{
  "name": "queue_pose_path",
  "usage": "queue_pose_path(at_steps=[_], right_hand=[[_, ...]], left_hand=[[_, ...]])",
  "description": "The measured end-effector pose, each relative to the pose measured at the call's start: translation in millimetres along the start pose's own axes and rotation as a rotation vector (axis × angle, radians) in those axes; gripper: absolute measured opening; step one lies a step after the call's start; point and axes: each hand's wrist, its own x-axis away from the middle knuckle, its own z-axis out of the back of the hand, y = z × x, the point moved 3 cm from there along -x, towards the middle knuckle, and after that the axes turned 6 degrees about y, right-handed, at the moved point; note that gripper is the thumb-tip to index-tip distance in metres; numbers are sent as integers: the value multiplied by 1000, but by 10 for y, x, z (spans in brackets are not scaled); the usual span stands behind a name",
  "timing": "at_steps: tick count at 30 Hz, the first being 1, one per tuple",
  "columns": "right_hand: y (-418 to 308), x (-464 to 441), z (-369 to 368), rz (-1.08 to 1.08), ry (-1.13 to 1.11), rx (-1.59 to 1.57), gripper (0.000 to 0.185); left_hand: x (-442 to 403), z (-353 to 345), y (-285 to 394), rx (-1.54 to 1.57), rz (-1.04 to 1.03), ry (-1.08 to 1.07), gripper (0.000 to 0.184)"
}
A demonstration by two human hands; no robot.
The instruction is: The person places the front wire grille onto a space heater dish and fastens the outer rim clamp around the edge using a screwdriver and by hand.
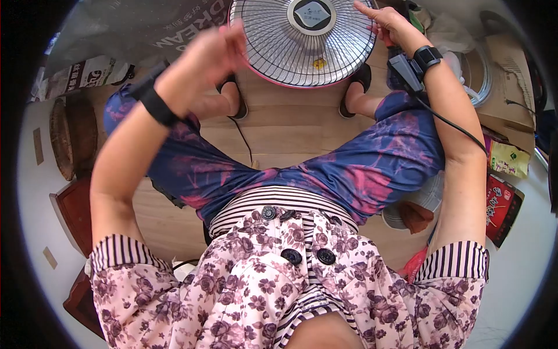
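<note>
A round electric heater (279,49) with a silvery reflector dish, a wire guard and a pink rim stands upright or tilted between the feet, cut off by the top edge. At its centre is a round badge (312,16). My left hand (212,61) is smeared by motion beside the heater's left rim; its fingers are unclear and touching cannot be made out. My right hand (388,24) is at the right rim, its index finger stretched out towards the guard and the other fingers apart. Something small and red shows under the right palm.
A dark printed bag (145,35) lies at upper left, near a round wooden piece (61,139). At right are a cardboard box (508,75), a coil of clear tubing (481,78), a yellow-green packet (511,158) and a red box (501,209). A black cable (244,139) crosses the floor.
</note>
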Motion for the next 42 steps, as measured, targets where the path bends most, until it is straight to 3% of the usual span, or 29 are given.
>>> queue_pose_path(at_steps=[1, 2, 3, 4, 6, 9, 12, 17, 21, 27, 29, 38, 41, 42], right_hand=[[-182, 255, 40, -33, -6, -50, 57], [-272, 390, 51, -67, -10, -98, 52], [-263, 364, 29, -48, 4, -133, 56], [-240, 321, 8, -32, 18, -166, 60], [-234, 336, 0, -21, 19, -140, 63], [-306, 476, 35, -5, -39, -66, 61], [-355, 503, 15, -57, -19, -27, 61], [-307, 483, -2, 72, -22, -10, 62], [-259, 422, -66, 21, 34, 21, 65], [-146, 202, -110, -68, 118, 32, 67], [-130, 185, -113, -46, 150, 18, 67], [-51, 129, -115, -83, 88, -40, 68], [114, -95, -188, 182, 223, 101, 74], [165, -123, -194, 162, 207, 108, 75]], left_hand=[[72, 7, -350, 33, 135, 77, 25], [49, 71, -667, 115, 270, 86, 34], [32, 98, -909, 69, 372, 284, 52], [53, 68, -1045, 51, 361, 329, 81], [-39, 42, -1190, 64, 309, 480, 98], [-261, 36, -1206, 258, 216, 455, 93], [-403, -33, -1090, 398, 28, -21, 79], [-391, -188, -974, 463, 52, 91, 63], [-397, -196, -961, 492, 77, 46, 60], [-522, -112, -1019, 538, 83, -39, 61], [-447, -184, -1020, 514, 68, 42, 62], [-425, -218, -1013, 505, 49, 40, 65], [-422, -275, -1005, 482, 66, 98, 65], [-410, -283, -1002, 473, 77, 131, 66]])
